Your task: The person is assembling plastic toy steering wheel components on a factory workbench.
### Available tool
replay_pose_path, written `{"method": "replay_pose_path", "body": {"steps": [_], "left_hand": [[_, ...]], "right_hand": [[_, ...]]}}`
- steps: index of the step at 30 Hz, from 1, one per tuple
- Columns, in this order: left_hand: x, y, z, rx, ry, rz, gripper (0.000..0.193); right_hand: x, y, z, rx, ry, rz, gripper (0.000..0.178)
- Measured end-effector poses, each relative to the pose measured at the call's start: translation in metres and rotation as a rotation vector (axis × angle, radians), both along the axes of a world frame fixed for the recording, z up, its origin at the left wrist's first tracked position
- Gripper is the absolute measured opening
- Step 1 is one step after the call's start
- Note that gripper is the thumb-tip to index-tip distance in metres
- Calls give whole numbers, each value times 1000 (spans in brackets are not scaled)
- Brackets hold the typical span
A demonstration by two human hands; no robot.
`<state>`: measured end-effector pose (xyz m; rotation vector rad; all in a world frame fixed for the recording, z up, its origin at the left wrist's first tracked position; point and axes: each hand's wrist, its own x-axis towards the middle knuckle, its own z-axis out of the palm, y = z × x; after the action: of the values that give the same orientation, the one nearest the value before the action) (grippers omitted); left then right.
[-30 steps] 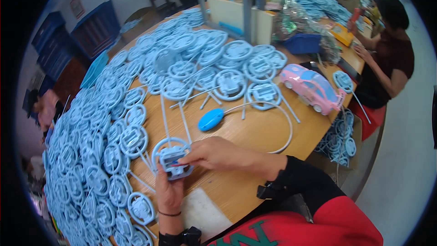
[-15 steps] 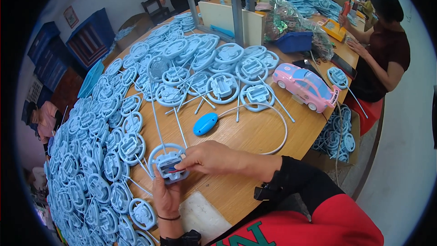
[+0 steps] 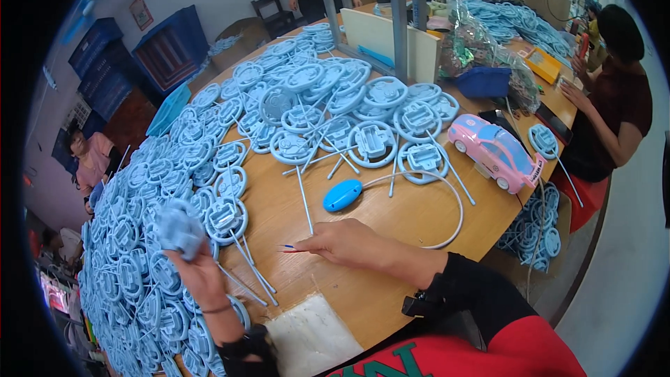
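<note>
My left hand (image 3: 200,278) grips a light blue toy steering wheel (image 3: 179,229), blurred by motion, above the left-hand pile. The fingers behind the wheel are partly hidden. Over the bare wood my right hand (image 3: 342,243) is closed in a pinch, with thin red and blue wire ends (image 3: 287,248) sticking out to its left. A bright blue oval case (image 3: 343,195) lies beyond that hand. Its white cable (image 3: 457,202) loops round to the right and passes behind my right forearm; whether it joins the wires is hidden.
Light blue steering wheels with thin rods (image 3: 139,251) cover the table's left and far parts. A pink toy car (image 3: 494,152) stands at right. Beyond it are a navy bin (image 3: 483,82) and metal posts (image 3: 398,21). A clear plastic sheet (image 3: 314,335) lies near me. Co-workers sit left and right.
My left hand has carried the steering wheel left, away from my right hand. The red and blue wires, earlier at the wheel, are now apart from it. The view has shifted left.
</note>
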<state>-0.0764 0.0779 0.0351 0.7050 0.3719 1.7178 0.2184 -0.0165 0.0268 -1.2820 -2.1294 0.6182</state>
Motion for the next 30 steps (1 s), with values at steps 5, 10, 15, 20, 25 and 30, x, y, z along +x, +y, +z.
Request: {"method": "replay_pose_path", "body": {"steps": [5, 10, 15, 20, 25, 30], "left_hand": [[23, 67, 48, 176, 159, -612, 48], [135, 118, 10, 769, 1877, 254, 49], [152, 127, -7, 939, 2149, 492, 38], [141, 119, 16, 1104, 1933, 540, 21], [111, 71, 52, 528, 1703, 518, 18], [59, 14, 57, 124, 1122, 265, 17]], "right_hand": [[-1, 2, -5, 3, -96, 22, 25], [9, 5, -23, 46, -100, -34, 22], [-2, 5, -23, 85, -80, 12, 22], [-3, 2, -12, 51, -164, 30, 24], [6, 2, -14, 74, -165, 23, 25], [-3, 0, -3, 273, -49, -35, 28]]}}
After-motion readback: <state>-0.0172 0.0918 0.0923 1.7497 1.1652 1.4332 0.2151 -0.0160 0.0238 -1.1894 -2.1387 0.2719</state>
